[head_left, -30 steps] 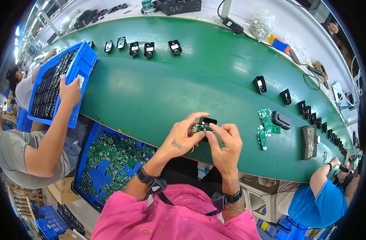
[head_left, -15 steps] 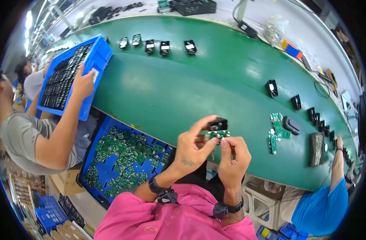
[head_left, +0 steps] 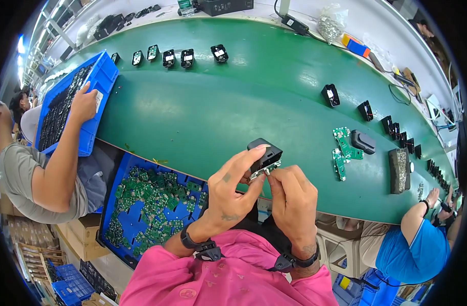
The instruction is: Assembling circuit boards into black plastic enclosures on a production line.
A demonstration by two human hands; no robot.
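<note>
My left hand (head_left: 228, 194) grips a black plastic housing (head_left: 266, 151), its hollow side tilted toward me, together with a green circuit board (head_left: 264, 170) at its open edge. The thumb of that hand presses the board from below. My right hand (head_left: 296, 196) is closed, thumb and forefinger pinched at the board's right end; its fingertips partly cover that end. Out to the right on the green table lie several loose circuit boards (head_left: 339, 162) beside a rounded black case (head_left: 363, 142).
A blue bin (head_left: 157, 162) of circuit boards stands at lower left. A person at left holds a blue tray (head_left: 105, 81) of black parts. Black housings (head_left: 219, 53) line the table's (head_left: 203, 107) far side and right. A dark block (head_left: 398, 171) sits near a blue-sleeved person.
The housing has turned from facing me to tilted, showing its outer side, and the board has tipped along with it. The person at left has shifted left with the tray.
</note>
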